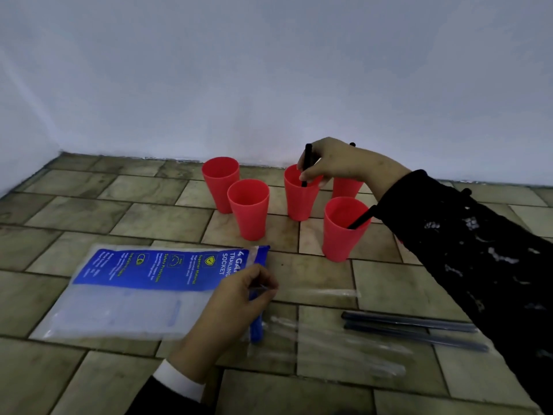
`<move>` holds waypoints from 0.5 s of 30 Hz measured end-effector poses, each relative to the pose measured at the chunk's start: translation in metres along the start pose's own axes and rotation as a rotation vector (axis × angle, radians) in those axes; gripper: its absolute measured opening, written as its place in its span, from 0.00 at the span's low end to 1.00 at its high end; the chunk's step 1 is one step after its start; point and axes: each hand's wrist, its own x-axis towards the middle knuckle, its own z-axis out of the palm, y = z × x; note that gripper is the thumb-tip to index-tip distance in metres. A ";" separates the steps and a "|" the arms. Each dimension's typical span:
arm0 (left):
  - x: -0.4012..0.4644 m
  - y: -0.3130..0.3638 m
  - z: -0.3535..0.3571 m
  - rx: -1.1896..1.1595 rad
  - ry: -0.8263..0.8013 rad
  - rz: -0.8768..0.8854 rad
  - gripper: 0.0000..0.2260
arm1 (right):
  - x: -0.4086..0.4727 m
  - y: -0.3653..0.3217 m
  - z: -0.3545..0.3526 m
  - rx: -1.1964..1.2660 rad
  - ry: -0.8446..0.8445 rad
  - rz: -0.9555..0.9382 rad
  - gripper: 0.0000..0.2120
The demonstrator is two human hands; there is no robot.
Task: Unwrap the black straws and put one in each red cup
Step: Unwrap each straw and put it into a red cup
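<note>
Several red cups stand on the tiled floor near the wall. My right hand pinches a black straw upright, its lower end inside the middle rear cup. The front right cup holds a leaning black straw. A far right cup is partly hidden behind my hand. Two left cups look empty. My left hand pinches a thin clear wrapper lying on the floor. Two wrapped black straws lie at front right.
A blue and clear plastic packet lies flat under and left of my left hand. Empty clear wrappers are strewn on the tiles in front. A white wall runs just behind the cups.
</note>
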 end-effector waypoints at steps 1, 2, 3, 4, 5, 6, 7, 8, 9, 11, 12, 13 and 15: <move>0.000 -0.001 -0.001 0.041 -0.006 0.014 0.08 | -0.004 -0.002 -0.003 -0.010 -0.012 0.005 0.15; 0.000 -0.002 -0.001 0.069 -0.004 0.026 0.09 | -0.009 -0.005 -0.006 -0.017 -0.020 0.015 0.17; 0.000 -0.002 -0.002 0.089 0.006 0.038 0.09 | -0.016 -0.008 -0.011 -0.021 -0.016 0.027 0.19; 0.000 0.000 -0.002 0.099 0.025 0.053 0.09 | -0.025 -0.012 -0.018 -0.020 0.004 0.032 0.21; -0.001 0.001 -0.002 0.096 0.052 0.067 0.09 | -0.036 -0.016 -0.024 -0.015 0.040 0.026 0.21; -0.002 0.003 -0.002 0.079 0.082 0.082 0.08 | -0.049 -0.019 -0.032 0.003 0.095 0.007 0.20; -0.003 0.003 -0.002 0.054 0.104 0.092 0.06 | -0.064 -0.020 -0.039 0.037 0.165 -0.026 0.19; -0.004 0.004 0.000 0.040 0.109 0.100 0.05 | -0.083 -0.021 -0.046 0.089 0.253 -0.070 0.16; -0.005 0.003 0.001 0.046 0.108 0.105 0.05 | -0.102 -0.021 -0.050 0.158 0.344 -0.126 0.14; -0.006 -0.002 0.007 0.101 0.101 0.118 0.04 | -0.145 -0.016 -0.052 0.331 0.523 -0.211 0.09; -0.005 -0.004 0.010 0.132 0.102 0.136 0.03 | -0.164 -0.011 -0.048 0.407 0.590 -0.230 0.07; -0.004 -0.007 0.013 0.164 0.094 0.165 0.02 | -0.179 -0.002 -0.040 0.459 0.633 -0.222 0.07; -0.001 -0.008 0.020 0.265 0.042 0.209 0.02 | -0.200 0.027 -0.015 0.499 0.624 -0.133 0.06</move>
